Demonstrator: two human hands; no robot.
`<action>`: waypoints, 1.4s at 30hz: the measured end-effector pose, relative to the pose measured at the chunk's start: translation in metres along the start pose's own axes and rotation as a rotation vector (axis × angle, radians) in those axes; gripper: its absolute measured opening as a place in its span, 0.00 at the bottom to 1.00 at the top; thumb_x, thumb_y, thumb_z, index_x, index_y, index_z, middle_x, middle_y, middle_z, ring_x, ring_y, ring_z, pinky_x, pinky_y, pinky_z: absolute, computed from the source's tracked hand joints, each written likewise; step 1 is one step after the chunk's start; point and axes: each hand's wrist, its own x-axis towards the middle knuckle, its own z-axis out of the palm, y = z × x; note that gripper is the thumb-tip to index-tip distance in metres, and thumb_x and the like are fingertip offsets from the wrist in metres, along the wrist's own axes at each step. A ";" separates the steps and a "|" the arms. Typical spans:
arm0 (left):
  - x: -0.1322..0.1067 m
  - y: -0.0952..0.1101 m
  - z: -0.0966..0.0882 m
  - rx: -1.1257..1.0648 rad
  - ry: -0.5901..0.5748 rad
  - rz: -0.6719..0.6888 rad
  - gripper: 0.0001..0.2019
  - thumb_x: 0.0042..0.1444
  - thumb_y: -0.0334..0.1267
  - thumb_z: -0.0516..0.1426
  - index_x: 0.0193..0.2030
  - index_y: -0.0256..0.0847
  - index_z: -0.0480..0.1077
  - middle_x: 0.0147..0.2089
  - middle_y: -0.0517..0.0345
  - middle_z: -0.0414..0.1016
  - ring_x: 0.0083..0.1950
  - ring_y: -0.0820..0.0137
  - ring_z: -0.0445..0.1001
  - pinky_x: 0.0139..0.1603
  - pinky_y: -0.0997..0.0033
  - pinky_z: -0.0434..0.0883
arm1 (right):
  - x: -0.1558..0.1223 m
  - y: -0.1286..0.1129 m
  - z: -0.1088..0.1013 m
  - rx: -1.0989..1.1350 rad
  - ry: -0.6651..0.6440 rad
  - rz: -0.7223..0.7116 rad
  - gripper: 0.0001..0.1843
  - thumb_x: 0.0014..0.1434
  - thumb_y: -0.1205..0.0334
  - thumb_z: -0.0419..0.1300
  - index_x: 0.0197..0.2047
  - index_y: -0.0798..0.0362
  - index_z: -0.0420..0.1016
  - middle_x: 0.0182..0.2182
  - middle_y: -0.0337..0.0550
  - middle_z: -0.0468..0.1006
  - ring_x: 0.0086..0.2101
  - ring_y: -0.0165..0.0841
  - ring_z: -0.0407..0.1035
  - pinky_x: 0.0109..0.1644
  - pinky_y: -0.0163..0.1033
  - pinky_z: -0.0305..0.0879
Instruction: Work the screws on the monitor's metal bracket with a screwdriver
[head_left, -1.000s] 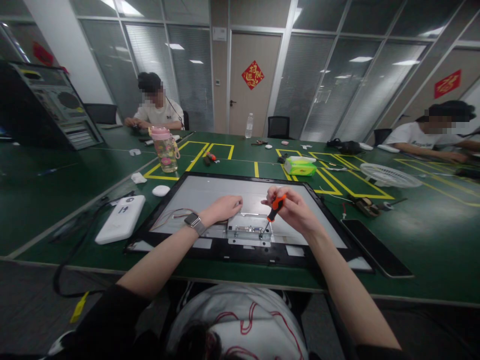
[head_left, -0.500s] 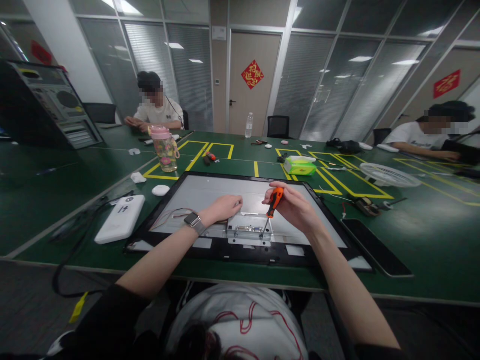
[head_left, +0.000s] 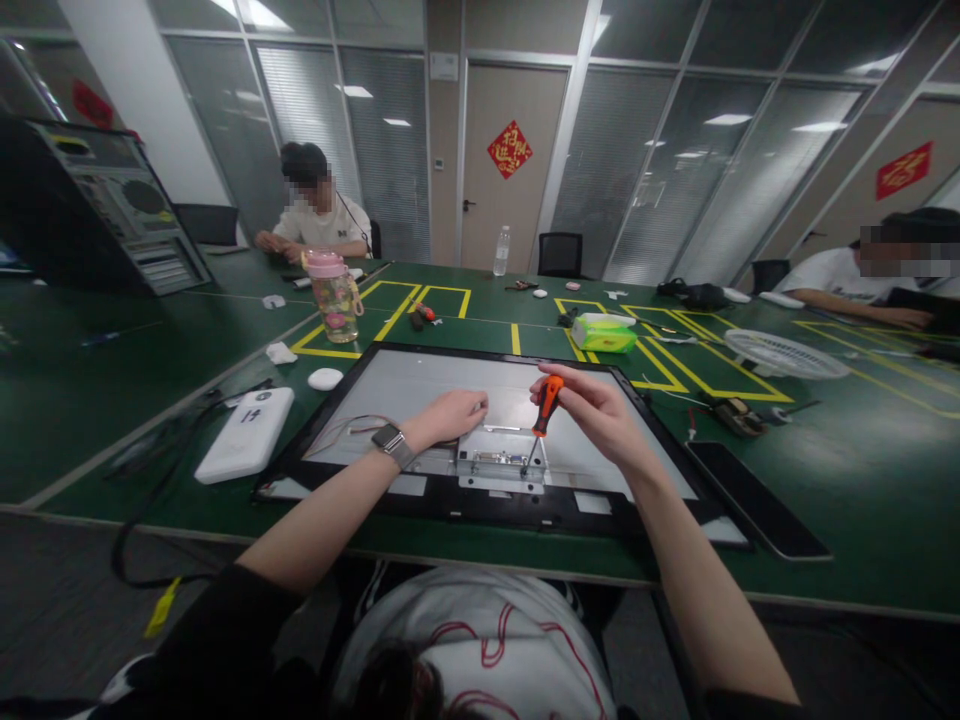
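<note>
A flat monitor panel with a black frame (head_left: pixel 352 495) lies face down or open-backed before me; which, I cannot tell. On its near half sits a silver metal bracket (head_left: pixel 501 482) with connectors along it. My right hand (head_left: pixel 600 412) grips an orange-and-black screwdriver (head_left: pixel 551 400) by its handle. The shaft slants down to the right part of the bracket, its tip near the connectors. My left hand (head_left: pixel 450 415), with a watch on its wrist, rests at the bracket's upper left, fingers curled together. Whatever they pinch is hidden. Thin wires (head_left: pixel 352 425) run beside that hand.
A white power bank (head_left: pixel 246 435) and a white round case (head_left: pixel 325 379) lie left of the panel, near a pink-lidded bottle (head_left: pixel 334 305). To the right are a black slab (head_left: pixel 757 500), a green pack (head_left: pixel 602 333) and a white fan grille (head_left: pixel 786 353). Two people sit across the table.
The view has shifted slightly. The screwdriver handle stands a little lower, with its tip still at the bracket. My right fingers look straighter beside it; the left hand keeps its place.
</note>
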 end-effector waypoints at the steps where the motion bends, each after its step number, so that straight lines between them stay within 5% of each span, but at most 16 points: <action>1: 0.000 0.000 0.000 0.000 0.000 0.002 0.11 0.64 0.34 0.49 0.40 0.39 0.72 0.35 0.53 0.77 0.36 0.66 0.73 0.39 0.70 0.66 | 0.000 0.000 0.001 -0.058 0.048 -0.046 0.13 0.58 0.55 0.66 0.47 0.46 0.81 0.37 0.43 0.78 0.36 0.36 0.72 0.47 0.46 0.70; 4: 0.000 -0.001 0.001 -0.005 0.004 0.006 0.10 0.64 0.34 0.49 0.40 0.39 0.72 0.35 0.53 0.77 0.36 0.65 0.73 0.39 0.70 0.66 | 0.001 0.003 0.004 -0.167 0.150 -0.165 0.09 0.54 0.58 0.69 0.39 0.47 0.81 0.36 0.42 0.75 0.35 0.34 0.70 0.43 0.42 0.70; 10: 0.000 0.001 0.000 -0.003 -0.002 -0.013 0.10 0.63 0.33 0.49 0.41 0.39 0.72 0.35 0.53 0.78 0.36 0.65 0.74 0.38 0.70 0.66 | -0.002 0.005 0.004 -0.057 -0.008 -0.080 0.17 0.65 0.56 0.58 0.55 0.45 0.76 0.44 0.46 0.79 0.39 0.38 0.74 0.47 0.48 0.70; 16: 0.000 0.000 0.001 0.001 0.004 -0.007 0.10 0.64 0.33 0.49 0.41 0.39 0.72 0.35 0.53 0.78 0.36 0.65 0.74 0.38 0.70 0.65 | -0.001 0.004 0.010 -0.245 0.194 -0.237 0.08 0.54 0.59 0.69 0.40 0.45 0.82 0.36 0.42 0.73 0.36 0.35 0.68 0.41 0.41 0.69; 21: -0.001 0.000 0.000 -0.002 0.007 -0.005 0.10 0.64 0.33 0.49 0.40 0.39 0.72 0.35 0.53 0.77 0.36 0.65 0.74 0.38 0.69 0.65 | -0.002 0.002 0.007 -0.206 0.068 -0.164 0.16 0.66 0.57 0.56 0.54 0.44 0.78 0.42 0.45 0.77 0.39 0.37 0.71 0.46 0.46 0.68; 26: -0.001 0.002 -0.002 0.002 -0.005 -0.015 0.10 0.64 0.33 0.49 0.41 0.39 0.72 0.35 0.53 0.78 0.36 0.64 0.74 0.38 0.69 0.65 | -0.002 0.004 0.011 -0.269 0.219 -0.252 0.11 0.55 0.60 0.69 0.43 0.45 0.82 0.36 0.42 0.72 0.36 0.34 0.69 0.42 0.42 0.69; 32: -0.002 0.004 -0.003 0.025 -0.014 -0.018 0.10 0.64 0.34 0.49 0.40 0.39 0.72 0.35 0.53 0.78 0.36 0.65 0.74 0.38 0.70 0.65 | -0.003 0.006 0.013 0.042 -0.027 -0.080 0.20 0.61 0.54 0.62 0.56 0.44 0.76 0.40 0.44 0.77 0.37 0.36 0.73 0.44 0.47 0.72; 38: -0.002 0.005 -0.004 0.014 -0.010 -0.013 0.10 0.64 0.33 0.49 0.40 0.38 0.72 0.35 0.53 0.77 0.36 0.65 0.73 0.38 0.70 0.64 | -0.003 0.010 0.015 -0.100 0.155 -0.132 0.15 0.55 0.58 0.69 0.47 0.46 0.80 0.34 0.40 0.76 0.33 0.33 0.70 0.40 0.41 0.71; 42: -0.002 0.004 -0.004 0.018 -0.018 -0.019 0.10 0.63 0.33 0.49 0.41 0.39 0.72 0.35 0.53 0.78 0.36 0.65 0.73 0.38 0.70 0.65 | -0.003 0.012 0.012 0.019 0.031 -0.100 0.18 0.63 0.53 0.59 0.54 0.46 0.76 0.43 0.46 0.78 0.37 0.37 0.75 0.43 0.46 0.72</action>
